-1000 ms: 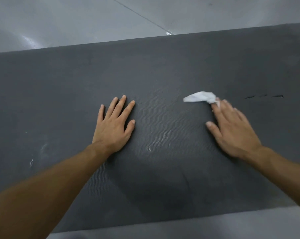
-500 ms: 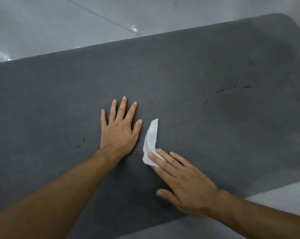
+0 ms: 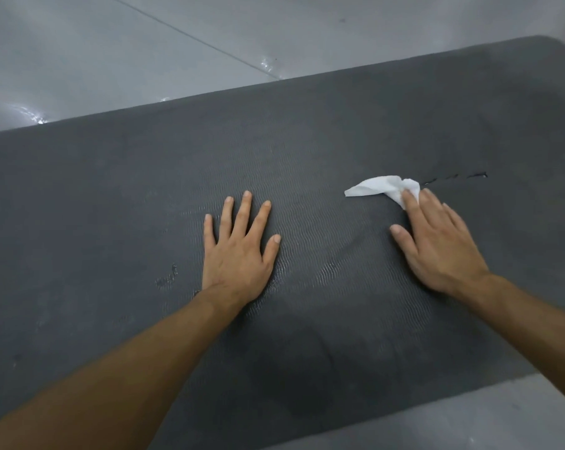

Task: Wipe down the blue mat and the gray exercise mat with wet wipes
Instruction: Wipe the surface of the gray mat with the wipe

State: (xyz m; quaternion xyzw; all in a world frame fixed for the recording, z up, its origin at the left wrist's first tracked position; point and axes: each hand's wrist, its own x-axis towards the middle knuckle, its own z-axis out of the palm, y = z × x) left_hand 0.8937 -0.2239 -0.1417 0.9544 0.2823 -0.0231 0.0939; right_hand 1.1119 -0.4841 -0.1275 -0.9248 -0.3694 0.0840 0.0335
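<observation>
The gray exercise mat (image 3: 112, 196) stretches across most of the view, lying flat on the floor. My left hand (image 3: 237, 251) lies flat on its middle with fingers spread and straight. To the right, my right hand (image 3: 437, 241) presses a crumpled white wet wipe (image 3: 378, 186) onto the mat with straight fingers; the wipe sticks out to the left of the fingertips. No blue mat is in view.
Pale glossy floor tiles (image 3: 145, 50) lie beyond the mat's far edge and at the bottom right corner. A short row of dark marks (image 3: 456, 178) sits on the mat just right of the wipe. Small wet spots (image 3: 167, 277) show left of my left wrist.
My right hand has swept the wipe from beside my left hand out to the right and farther away. My left hand has stayed flat on the mat.
</observation>
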